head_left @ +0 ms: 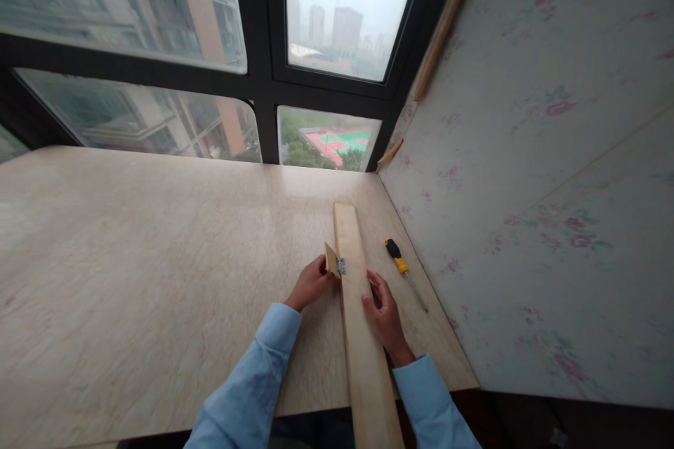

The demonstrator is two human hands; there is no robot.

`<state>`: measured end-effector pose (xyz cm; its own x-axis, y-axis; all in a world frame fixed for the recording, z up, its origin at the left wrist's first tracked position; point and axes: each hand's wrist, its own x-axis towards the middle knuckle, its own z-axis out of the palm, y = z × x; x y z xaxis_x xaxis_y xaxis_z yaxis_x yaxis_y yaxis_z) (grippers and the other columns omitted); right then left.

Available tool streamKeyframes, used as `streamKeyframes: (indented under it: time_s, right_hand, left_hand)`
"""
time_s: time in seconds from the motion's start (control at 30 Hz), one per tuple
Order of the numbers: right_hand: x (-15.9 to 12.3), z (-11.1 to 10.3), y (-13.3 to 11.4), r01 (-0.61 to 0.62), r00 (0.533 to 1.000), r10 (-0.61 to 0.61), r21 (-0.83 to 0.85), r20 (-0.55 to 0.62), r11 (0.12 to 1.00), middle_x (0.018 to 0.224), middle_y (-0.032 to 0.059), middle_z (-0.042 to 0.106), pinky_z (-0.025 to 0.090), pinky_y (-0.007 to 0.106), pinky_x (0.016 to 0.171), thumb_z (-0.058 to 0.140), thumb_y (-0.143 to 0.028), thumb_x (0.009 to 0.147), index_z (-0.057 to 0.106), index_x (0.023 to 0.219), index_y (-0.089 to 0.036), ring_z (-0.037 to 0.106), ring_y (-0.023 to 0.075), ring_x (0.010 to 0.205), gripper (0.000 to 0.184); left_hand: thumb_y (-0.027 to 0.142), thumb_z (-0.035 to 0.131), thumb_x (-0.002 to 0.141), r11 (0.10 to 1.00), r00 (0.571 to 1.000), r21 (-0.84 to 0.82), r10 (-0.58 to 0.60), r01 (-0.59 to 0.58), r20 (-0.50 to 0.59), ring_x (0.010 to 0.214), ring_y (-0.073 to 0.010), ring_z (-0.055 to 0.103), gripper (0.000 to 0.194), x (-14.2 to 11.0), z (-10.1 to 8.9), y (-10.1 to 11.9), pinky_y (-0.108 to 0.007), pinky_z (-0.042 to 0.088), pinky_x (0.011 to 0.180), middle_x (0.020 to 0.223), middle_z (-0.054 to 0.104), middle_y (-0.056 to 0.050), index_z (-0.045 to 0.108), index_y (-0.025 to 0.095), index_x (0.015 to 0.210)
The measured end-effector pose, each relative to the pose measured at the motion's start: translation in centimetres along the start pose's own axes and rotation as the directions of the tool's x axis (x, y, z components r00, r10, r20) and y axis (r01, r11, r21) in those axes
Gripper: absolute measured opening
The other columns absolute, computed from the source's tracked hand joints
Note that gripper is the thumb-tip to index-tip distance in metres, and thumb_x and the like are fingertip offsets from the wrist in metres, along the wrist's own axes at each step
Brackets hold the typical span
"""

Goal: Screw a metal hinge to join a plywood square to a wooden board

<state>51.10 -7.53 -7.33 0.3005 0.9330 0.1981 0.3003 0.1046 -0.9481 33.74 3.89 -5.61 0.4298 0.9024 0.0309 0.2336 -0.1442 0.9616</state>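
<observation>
A long pale wooden plank (358,309) lies on the marble table (137,273), running from the front edge toward the window. A small wooden piece (331,259) is joined to the plank's left edge by a metal hinge (341,266) and stands tilted up. My left hand (312,283) has its fingers closed on that small piece. My right hand (383,312) rests against the plank's right side with its fingers pressed to the wood. Both arms wear light blue sleeves.
A screwdriver (404,272) with a yellow and black handle lies on the table right of the plank. A wall with flowered paper (531,175) rises close on the right. Dark-framed windows (263,84) stand behind the table.
</observation>
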Motion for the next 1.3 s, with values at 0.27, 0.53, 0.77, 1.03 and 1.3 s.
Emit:
streamKeyframes:
  time_s: [0.27, 0.53, 0.77, 1.03, 1.3]
  right_hand:
    - [0.0, 0.1, -0.2, 0.003, 1.000, -0.003, -0.005, -0.004, 1.000, 0.137, 0.0112, 0.049, 0.040, 0.043, 0.108, 0.052, -0.026, 0.087, 0.045, 0.134, -0.019, 0.049, 0.0219, 0.125, 0.048]
    - [-0.1, 0.0, 0.0, 0.003, 1.000, -0.003, -0.002, -0.018, 1.000, 0.136, 0.0118, 0.050, 0.041, 0.043, 0.107, 0.053, -0.027, 0.086, 0.046, 0.133, -0.019, 0.050, 0.0225, 0.124, 0.048]
    - [-0.1, 0.0, 0.0, 0.012, 1.000, -0.012, -0.010, -0.017, 1.000, 0.137, 0.0114, 0.050, 0.040, 0.041, 0.108, 0.053, -0.026, 0.086, 0.046, 0.134, -0.019, 0.050, 0.0218, 0.125, 0.049]
    - [0.0, 0.0, -0.2, 0.007, 1.000, -0.007, 0.004, -0.011, 1.000, 0.136, 0.0113, 0.050, 0.040, 0.043, 0.108, 0.052, -0.025, 0.086, 0.045, 0.134, -0.019, 0.050, 0.0219, 0.124, 0.048]
    - [0.0, 0.0, -0.3, -0.003, 1.000, 0.003, 0.002, -0.013, 1.000, 0.135, 0.0107, 0.052, 0.042, 0.041, 0.106, 0.052, -0.025, 0.086, 0.046, 0.133, -0.019, 0.052, 0.0213, 0.122, 0.047]
  left_hand:
    - [0.015, 0.060, 0.071, 0.998, 1.000, 0.063, 0.014, -0.014, -0.005, 0.098, -0.0248, 0.065, 0.032, -0.5, -0.6, -1.0, -0.034, 0.050, 0.084, 0.105, 0.070, -0.010, 0.063, 0.013, 0.103]
    - [0.015, 0.059, 0.073, 0.991, 0.998, 0.123, 0.059, -0.053, -0.039, 0.093, -0.0239, 0.067, 0.027, -0.9, -0.6, -0.6, -0.030, 0.051, 0.075, 0.101, 0.071, -0.008, 0.064, 0.014, 0.100]
    - [0.015, 0.058, 0.073, 0.981, 0.996, 0.187, 0.063, -0.051, -0.062, 0.091, -0.0238, 0.067, 0.022, -0.8, -0.5, -1.0, -0.030, 0.051, 0.074, 0.097, 0.072, -0.008, 0.065, 0.015, 0.093]
    - [0.011, 0.053, 0.073, 0.983, 0.992, 0.156, 0.110, -0.098, -0.069, 0.088, -0.0228, 0.067, 0.024, -0.9, -0.5, -0.8, -0.032, 0.052, 0.077, 0.094, 0.072, -0.006, 0.066, 0.015, 0.092]
    - [0.009, 0.052, 0.073, 0.980, 0.987, 0.137, 0.152, -0.144, -0.051, 0.086, -0.0220, 0.066, 0.026, -1.0, -0.5, -1.4, -0.032, 0.051, 0.077, 0.094, 0.071, -0.007, 0.066, 0.014, 0.095]
